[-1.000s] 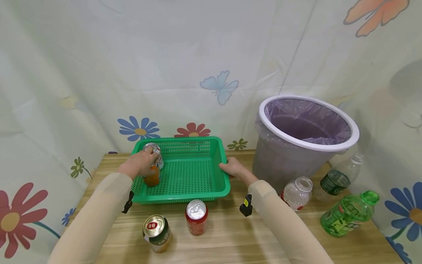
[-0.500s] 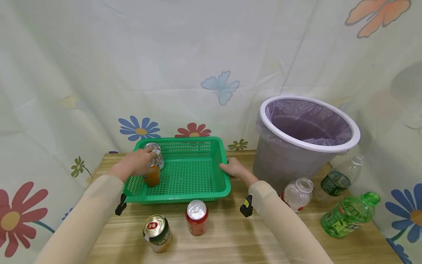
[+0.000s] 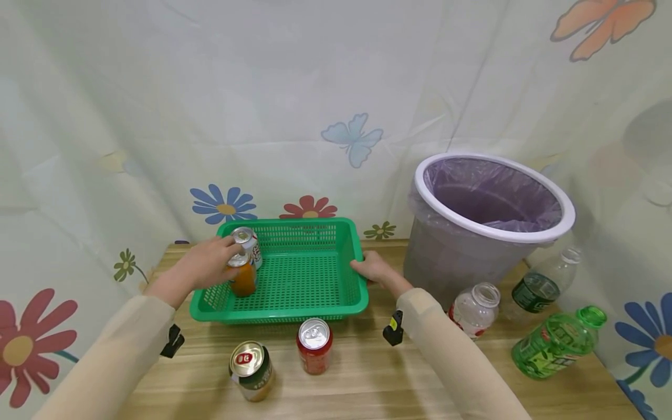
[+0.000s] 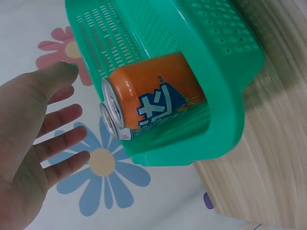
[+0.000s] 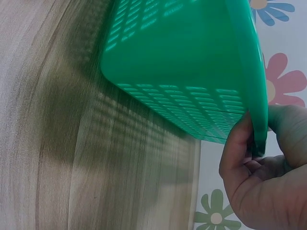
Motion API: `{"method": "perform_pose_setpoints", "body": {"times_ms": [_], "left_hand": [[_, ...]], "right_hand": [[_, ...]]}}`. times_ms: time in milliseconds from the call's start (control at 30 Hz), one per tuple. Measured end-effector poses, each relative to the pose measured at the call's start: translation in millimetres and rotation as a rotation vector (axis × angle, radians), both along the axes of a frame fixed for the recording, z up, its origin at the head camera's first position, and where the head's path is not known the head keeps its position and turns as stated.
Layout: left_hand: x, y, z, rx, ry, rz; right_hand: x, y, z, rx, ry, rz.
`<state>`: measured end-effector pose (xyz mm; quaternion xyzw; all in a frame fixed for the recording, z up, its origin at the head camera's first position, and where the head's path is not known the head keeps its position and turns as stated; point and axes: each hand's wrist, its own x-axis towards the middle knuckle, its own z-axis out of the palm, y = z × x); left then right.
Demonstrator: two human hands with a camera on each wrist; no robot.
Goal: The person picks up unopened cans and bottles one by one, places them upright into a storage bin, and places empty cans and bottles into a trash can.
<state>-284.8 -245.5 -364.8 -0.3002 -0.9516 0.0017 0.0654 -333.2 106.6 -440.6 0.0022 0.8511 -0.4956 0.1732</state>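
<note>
A green plastic basket (image 3: 299, 312) sits on the wooden table, holding an orange soda can (image 4: 153, 91) and a white soda can (image 3: 252, 248) at its left end. Over that end is my left hand (image 3: 207, 262), its fingers spread and apart from the cans in the left wrist view. My right hand (image 5: 264, 167) grips the basket's right rim, thumb on one side and curled fingers on the other. In front of the basket stand a red can (image 3: 314, 347) and a dark green can with a gold top (image 3: 252, 373).
To the right stands a bin (image 3: 457, 256) with a white rim and purple liner. Beside it are a clear jar-like bottle (image 3: 472, 312), a clear bottle with a dark green label (image 3: 535, 291) and a green bottle (image 3: 556, 344). A flowered curtain (image 3: 283, 116) hangs behind the table.
My left hand has drawn back to the left, away from the orange can, uncovering more of both cans and the basket's left rim. The right hand has kept its grip.
</note>
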Motion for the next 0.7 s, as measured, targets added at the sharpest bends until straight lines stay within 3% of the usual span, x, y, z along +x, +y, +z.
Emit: {"method": "perform_pose_setpoints", "body": {"times_ms": [300, 533, 700], "left_hand": [[21.0, -4, -1.4, -0.025, 0.038, -0.03], [32.5, -6, -7.9, 0.066, 0.085, -0.063], [42.2, -3, -8.7, 0.1, 0.171, -0.113]], "right_hand": [[1.1, 0, 0.5, 0.007, -0.003, -0.013], [1.0, 0, 0.4, 0.004, -0.002, -0.012], [0.7, 0, 0.4, 0.005, 0.001, -0.012]]}}
